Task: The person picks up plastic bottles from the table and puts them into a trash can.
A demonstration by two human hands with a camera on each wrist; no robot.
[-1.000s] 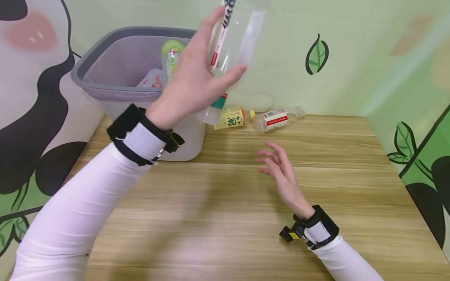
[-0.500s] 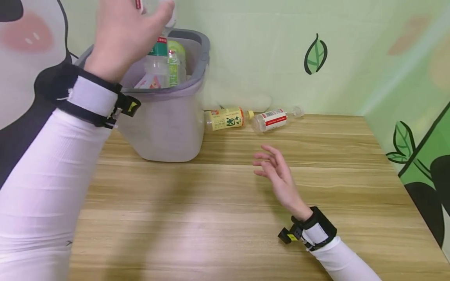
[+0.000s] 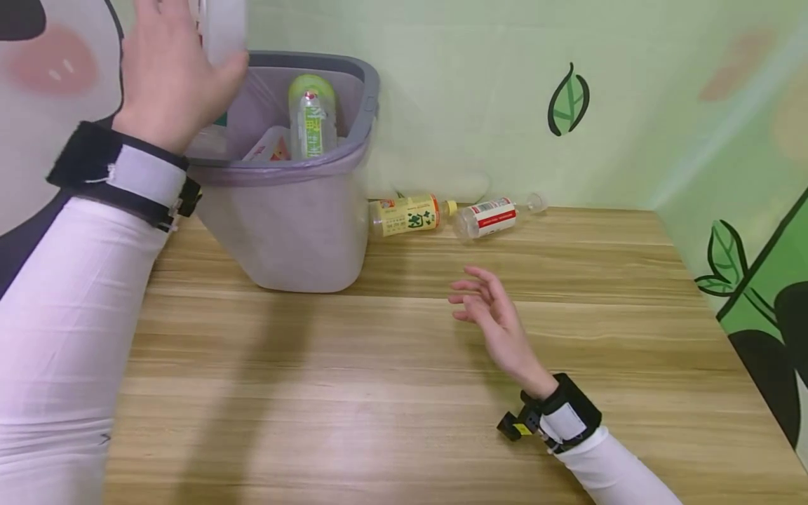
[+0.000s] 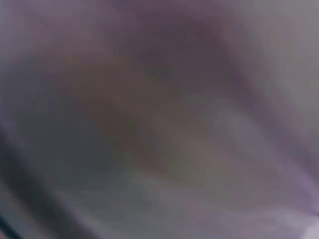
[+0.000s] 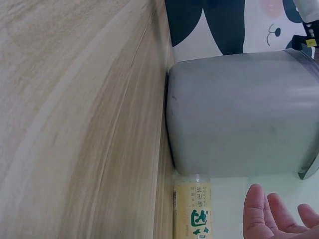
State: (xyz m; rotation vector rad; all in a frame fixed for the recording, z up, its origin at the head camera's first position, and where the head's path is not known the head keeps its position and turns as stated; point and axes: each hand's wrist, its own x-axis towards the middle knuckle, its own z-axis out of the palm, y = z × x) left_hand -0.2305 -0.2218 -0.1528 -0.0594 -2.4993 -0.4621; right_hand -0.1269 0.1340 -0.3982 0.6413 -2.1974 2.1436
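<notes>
My left hand [image 3: 170,77] is raised at the left end of the bin [image 3: 297,231] and holds a clear plastic bottle [image 3: 225,28]. The bottle's upper end is cut off by the frame; its lower part, with a green patch, is mostly behind the hand and dips within the bin's opening. Inside the bin, a clear bottle with a green label [image 3: 312,123] leans beside a white and pink piece [image 3: 273,146]. Blur fills the left wrist view. My right hand [image 3: 501,330] hovers over the table with loosely bent fingers and nothing in it.
A yellow-labelled bottle [image 3: 407,215] lies against the bin's right side. Next to it lies a clear bottle with a red and white label [image 3: 492,218]. Both rest along the back of the wooden table [image 3: 391,393], before a printed green backdrop [image 3: 467,91].
My left hand has carried the bottle leftward from above the bin's right side to its left end, and the bottle's lower part has gone down into the opening. My right hand has barely shifted.
</notes>
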